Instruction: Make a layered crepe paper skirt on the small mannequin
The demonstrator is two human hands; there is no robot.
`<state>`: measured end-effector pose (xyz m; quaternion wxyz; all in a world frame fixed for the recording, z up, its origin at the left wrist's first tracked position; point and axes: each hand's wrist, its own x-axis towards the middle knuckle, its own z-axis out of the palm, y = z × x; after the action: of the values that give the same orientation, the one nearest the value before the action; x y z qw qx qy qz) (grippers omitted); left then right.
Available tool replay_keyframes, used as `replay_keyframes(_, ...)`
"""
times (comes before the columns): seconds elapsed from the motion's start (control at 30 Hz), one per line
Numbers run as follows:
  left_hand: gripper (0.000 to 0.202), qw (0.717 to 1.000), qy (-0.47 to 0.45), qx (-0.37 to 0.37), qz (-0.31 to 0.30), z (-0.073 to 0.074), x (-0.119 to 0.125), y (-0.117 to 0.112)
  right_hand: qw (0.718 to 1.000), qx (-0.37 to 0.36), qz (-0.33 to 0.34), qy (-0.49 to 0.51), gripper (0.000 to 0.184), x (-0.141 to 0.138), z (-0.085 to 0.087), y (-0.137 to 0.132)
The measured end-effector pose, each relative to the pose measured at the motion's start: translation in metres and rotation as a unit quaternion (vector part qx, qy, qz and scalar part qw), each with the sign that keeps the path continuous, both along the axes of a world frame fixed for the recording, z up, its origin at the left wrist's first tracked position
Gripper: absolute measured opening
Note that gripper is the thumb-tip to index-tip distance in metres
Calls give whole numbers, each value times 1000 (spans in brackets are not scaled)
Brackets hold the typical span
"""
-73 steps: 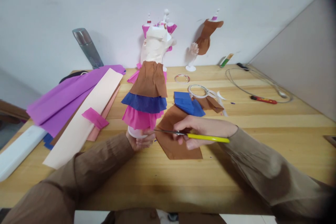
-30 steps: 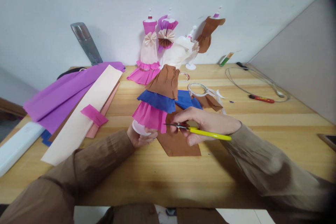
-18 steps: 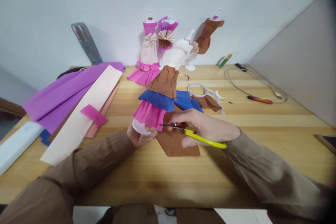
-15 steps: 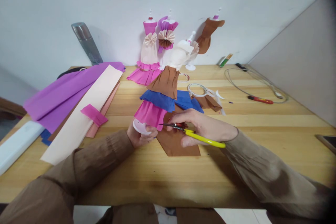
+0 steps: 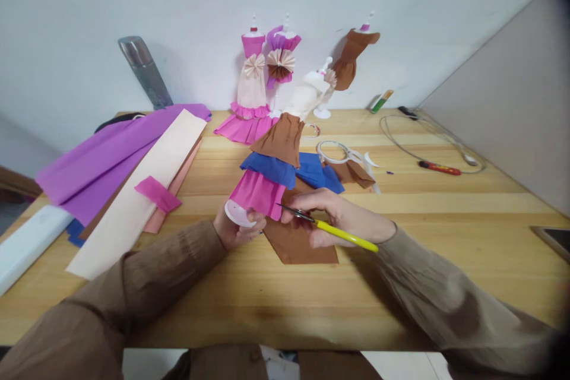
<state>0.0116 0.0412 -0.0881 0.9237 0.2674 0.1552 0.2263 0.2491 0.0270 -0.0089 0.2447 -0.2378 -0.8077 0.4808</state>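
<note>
My left hand [image 5: 231, 235] is closed round the white round base of a small mannequin [image 5: 240, 214], which leans away from me. It wears a white top [image 5: 307, 94] over a brown tier [image 5: 279, 138], a blue ruffle [image 5: 268, 170] and a pink ruffle [image 5: 258, 193] lowest. My right hand [image 5: 345, 214] grips yellow-handled scissors [image 5: 347, 234], their dark blades pointing left at the right edge of the pink ruffle. The fingers partly cover the pivot. Below both hands lies a brown paper sheet [image 5: 307, 246].
Dressed mannequins [image 5: 253, 86] stand along the wall, one in brown [image 5: 350, 59]. Folded purple paper [image 5: 120, 160] and a cream strip [image 5: 138, 196] lie left, near a grey flask [image 5: 146, 71]. Tape rings [image 5: 333, 152], blue paper [image 5: 318, 171] and a cable [image 5: 392, 147] are behind and right.
The scissors have shifted slightly up and away from the pink ruffle's lower edge and turned a little. The ruffle's right corner hangs more freely. My left hand has barely moved.
</note>
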Motion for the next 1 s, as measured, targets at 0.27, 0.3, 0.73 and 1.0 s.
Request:
replay_keyframes(0.27,36,1000,1,7,1,-6,0,1,999,-22,-38,-13,62,7,-14,-1)
replay_keyframes(0.3,34,1000,1,7,3,-5,0,1,999,-21,-36,-16,62,7,-13,-2)
replay_keyframes(0.73,34,999,1,16,38,-1,2,0,999,-34,17,7,65,2,-4,-6)
replay_keyframes(1.0,40,998,-12,16,64,5,6,-1,998,-58,5,32,60,1,-13,-6)
